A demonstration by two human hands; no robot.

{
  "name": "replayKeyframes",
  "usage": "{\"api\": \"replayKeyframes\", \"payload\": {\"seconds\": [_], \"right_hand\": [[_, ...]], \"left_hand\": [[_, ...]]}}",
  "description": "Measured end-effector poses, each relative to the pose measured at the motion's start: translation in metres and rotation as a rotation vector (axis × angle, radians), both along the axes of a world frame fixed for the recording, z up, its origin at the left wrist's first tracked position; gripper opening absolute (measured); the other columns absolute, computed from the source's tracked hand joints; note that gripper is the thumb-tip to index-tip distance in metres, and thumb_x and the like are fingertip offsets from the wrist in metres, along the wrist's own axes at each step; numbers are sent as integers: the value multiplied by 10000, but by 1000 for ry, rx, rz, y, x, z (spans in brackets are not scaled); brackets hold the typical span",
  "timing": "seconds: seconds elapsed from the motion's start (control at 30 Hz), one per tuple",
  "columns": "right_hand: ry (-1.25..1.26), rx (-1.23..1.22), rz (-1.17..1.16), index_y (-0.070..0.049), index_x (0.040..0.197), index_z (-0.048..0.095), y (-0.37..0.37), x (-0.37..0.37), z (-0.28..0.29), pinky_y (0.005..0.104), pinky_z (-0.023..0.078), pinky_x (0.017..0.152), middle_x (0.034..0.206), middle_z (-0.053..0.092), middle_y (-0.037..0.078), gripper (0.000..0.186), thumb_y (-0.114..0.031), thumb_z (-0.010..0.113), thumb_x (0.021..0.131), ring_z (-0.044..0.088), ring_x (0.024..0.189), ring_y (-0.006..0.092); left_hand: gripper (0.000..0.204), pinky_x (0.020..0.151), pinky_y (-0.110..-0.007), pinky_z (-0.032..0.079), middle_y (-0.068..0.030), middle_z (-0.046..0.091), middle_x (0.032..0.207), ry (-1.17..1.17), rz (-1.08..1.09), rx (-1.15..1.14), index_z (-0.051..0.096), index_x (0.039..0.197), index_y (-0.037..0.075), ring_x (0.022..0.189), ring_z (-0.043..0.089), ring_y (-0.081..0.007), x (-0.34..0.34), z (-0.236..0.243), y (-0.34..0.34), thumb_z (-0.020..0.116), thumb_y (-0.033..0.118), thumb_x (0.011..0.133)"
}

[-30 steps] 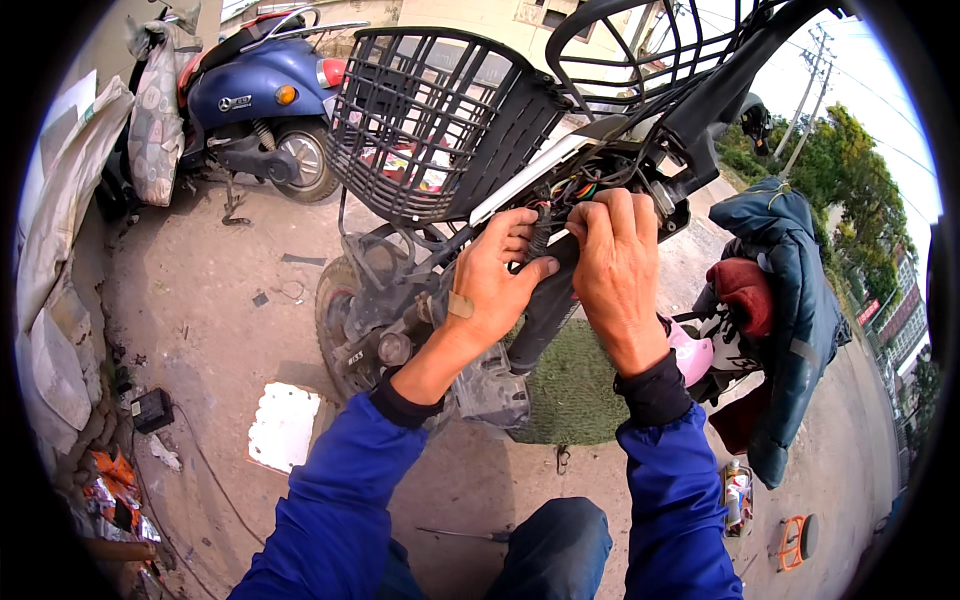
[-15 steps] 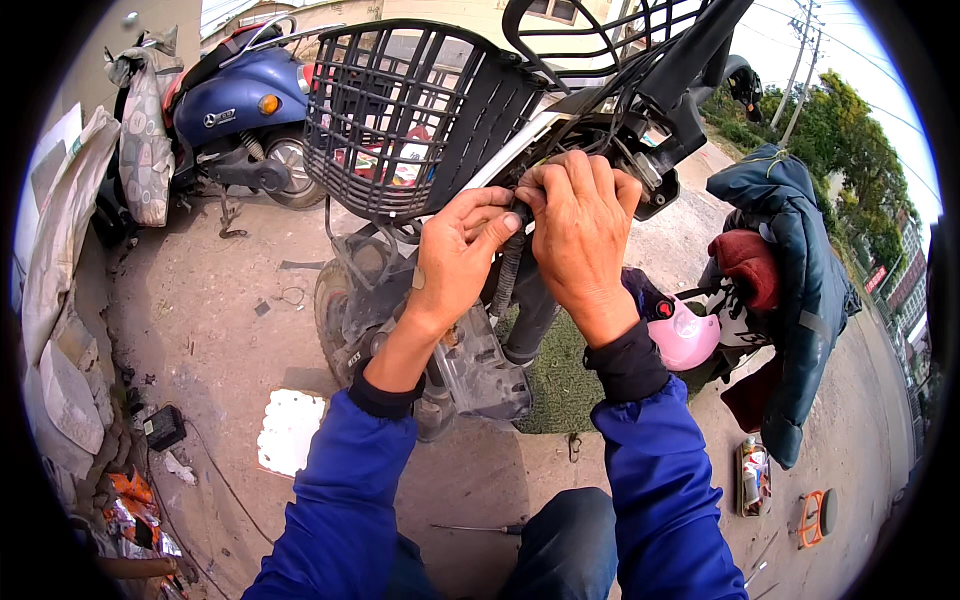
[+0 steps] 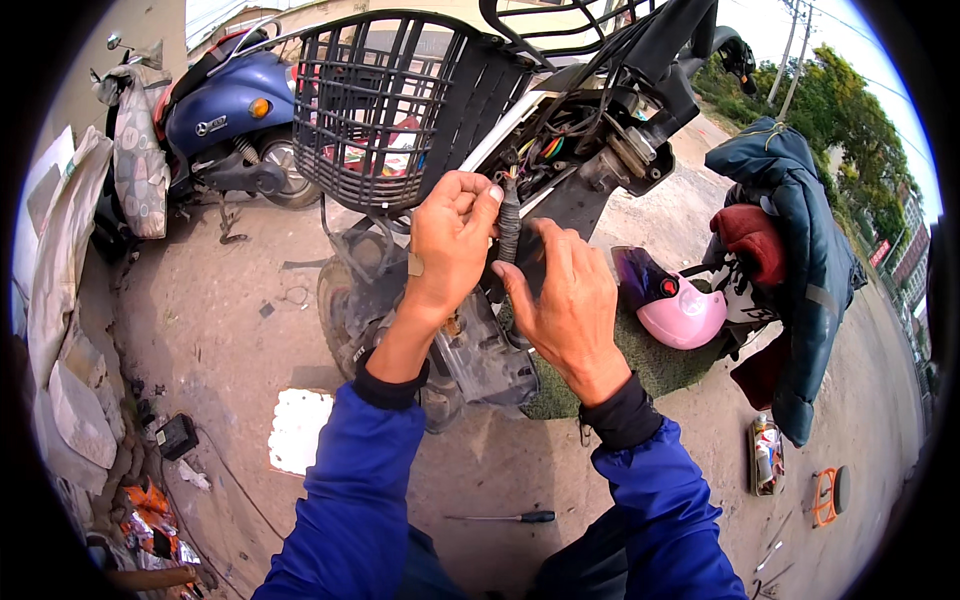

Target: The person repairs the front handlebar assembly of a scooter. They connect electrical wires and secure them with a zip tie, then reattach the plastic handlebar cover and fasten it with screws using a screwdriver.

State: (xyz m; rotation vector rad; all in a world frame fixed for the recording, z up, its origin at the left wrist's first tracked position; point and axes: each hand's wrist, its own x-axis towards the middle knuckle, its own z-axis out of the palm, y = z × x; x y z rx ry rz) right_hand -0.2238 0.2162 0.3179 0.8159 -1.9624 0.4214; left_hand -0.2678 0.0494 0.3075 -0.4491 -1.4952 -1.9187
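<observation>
A dark, ridged wire-harness sleeve [image 3: 508, 222] runs down from the scooter's open front housing, where coloured wires [image 3: 550, 145] show. My left hand [image 3: 448, 240] is closed on the upper part of the sleeve, thumb and fingers beside its frayed top. Lower down, my right hand [image 3: 563, 310] has its thumb against the sleeve, with the fingers curled behind it, partly hidden. The black wire basket [image 3: 365, 120] sits just above my left hand. A clear-grey plastic panel [image 3: 480, 365] hangs below both hands.
A blue scooter [image 3: 220, 120] stands at left. A pink helmet [image 3: 680, 315] rests on the green mat [image 3: 630, 380], beside a padded dark cover [image 3: 795, 220]. A screwdriver [image 3: 530, 517], parts tray [image 3: 767, 455], orange stool [image 3: 828, 495] and white board [image 3: 300, 430] lie about the ground.
My right hand has moved down the sleeve, uncovering the coloured wires and the sleeve's top. My left hand has shifted a little up and left in the picture. More of the pink helmet shows.
</observation>
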Motion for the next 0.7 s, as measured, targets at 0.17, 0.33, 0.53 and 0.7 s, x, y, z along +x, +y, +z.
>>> {"api": "replayKeyframes", "payload": {"seconds": [0.17,0.33,0.53,0.7], "right_hand": [[-110,-209,63,12,1355,624,-20,-7,-33,452,584,655,994,723,140,491,-214,844,979,752,780,360],[-189,-470,231,23,1278,659,-38,-17,-36,411,560,634,971,721,130,389,-76,832,944,696,674,260],[-268,-579,311,15,1312,624,-51,-16,-42,484,565,717,1062,660,178,416,-64,796,941,698,829,380],[-178,-623,327,15,1328,636,-55,-19,-49,454,550,682,1029,631,151,419,-38,793,943,677,764,334]], "left_hand": [[170,663,-246,551,-34,741,886,0,7,4,630,1136,-24,745,651,-63,0,-1,-1,646,145,1149],[188,812,-332,680,-214,794,1087,-141,-42,-29,578,1196,-60,901,808,-228,5,8,-12,614,120,1155],[153,705,-267,621,-98,778,949,-247,150,-85,669,1142,-76,802,761,-141,27,21,-13,701,64,1088],[227,727,-259,612,-121,811,1028,-222,198,-89,683,1265,-87,863,777,-138,28,22,-5,684,64,1096]]}}
